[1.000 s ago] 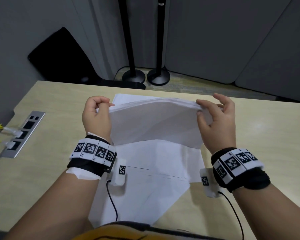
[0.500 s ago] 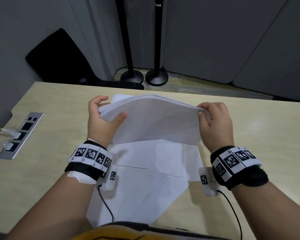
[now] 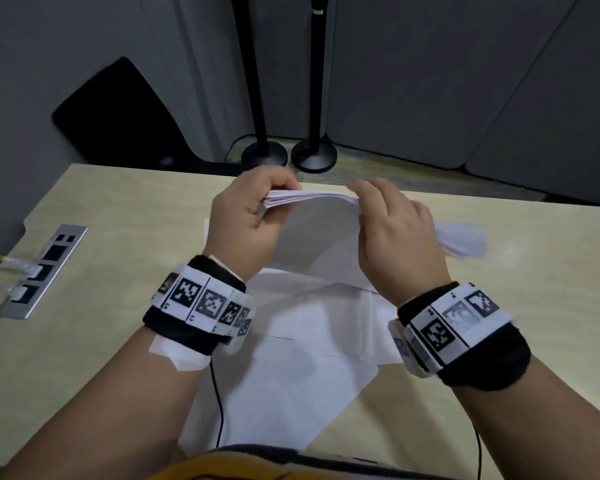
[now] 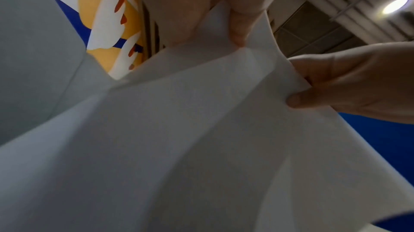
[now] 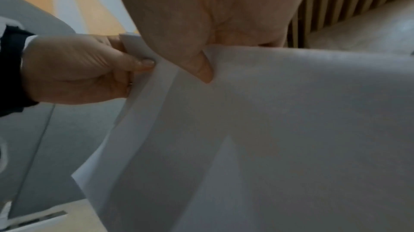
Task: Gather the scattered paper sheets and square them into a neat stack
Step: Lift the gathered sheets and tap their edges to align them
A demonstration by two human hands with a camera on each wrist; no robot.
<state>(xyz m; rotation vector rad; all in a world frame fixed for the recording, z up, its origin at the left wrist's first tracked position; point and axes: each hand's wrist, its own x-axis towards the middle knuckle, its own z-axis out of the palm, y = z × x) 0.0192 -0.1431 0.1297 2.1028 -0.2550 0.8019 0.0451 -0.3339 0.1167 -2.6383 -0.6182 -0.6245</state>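
Now my left hand [image 3: 246, 220] and right hand [image 3: 392, 233] each pinch the top edge of the white bundle of paper sheets [image 3: 317, 233], lifted over the pale wooden counter [image 3: 94, 358]. With grips this close together, I think sheets could slip and fan out.

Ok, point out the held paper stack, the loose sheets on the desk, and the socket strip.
paper stack [image 3: 321, 233], head view, its bowed near face
loose sheets [image 3: 291, 386], head view, middle
socket strip [image 3: 44, 271], head view, middle
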